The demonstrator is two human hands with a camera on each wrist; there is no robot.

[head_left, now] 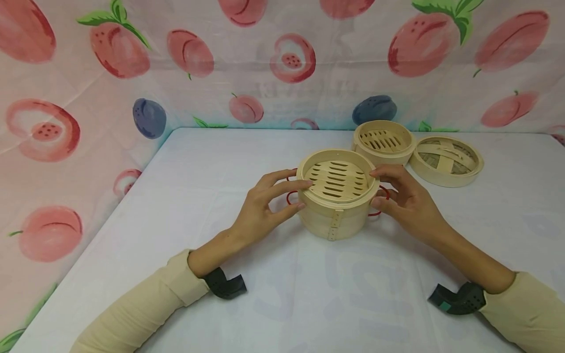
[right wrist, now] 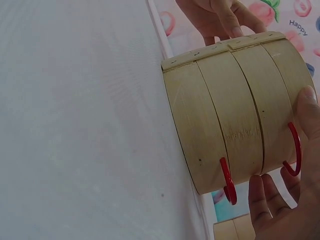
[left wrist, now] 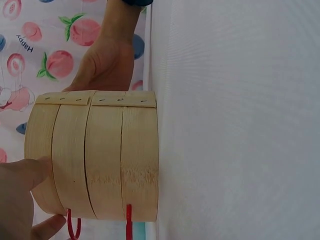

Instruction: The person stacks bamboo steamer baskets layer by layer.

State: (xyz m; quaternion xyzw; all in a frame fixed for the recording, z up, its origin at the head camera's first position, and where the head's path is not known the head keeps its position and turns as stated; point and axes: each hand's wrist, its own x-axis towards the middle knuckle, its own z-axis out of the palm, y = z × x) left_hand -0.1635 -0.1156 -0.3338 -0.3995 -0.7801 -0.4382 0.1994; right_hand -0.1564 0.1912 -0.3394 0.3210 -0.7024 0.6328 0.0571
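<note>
On the bench [head_left: 282, 314], stacked steamer baskets [head_left: 315, 220] are standing between the left hand [head_left: 265, 203], whose spread fingers and thumb are gripping the upper edge, and the right hand [head_left: 408, 208], whose bent fingers are pinching the opposite rim. Another basket [head_left: 384, 159] is sitting behind, beside a lid [head_left: 446, 175].

steamers [head_left: 318, 220] and lid [head_left: 447, 177] on table [head_left: 318, 299]

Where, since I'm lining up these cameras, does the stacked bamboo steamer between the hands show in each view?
Head: the stacked steamer is just right of centre, between left hand and right hand.
Left wrist: left half, turned sideways.
Right wrist: right half, turned sideways and slanting.
Shared landmark: its red handles, visible in all three.
</note>
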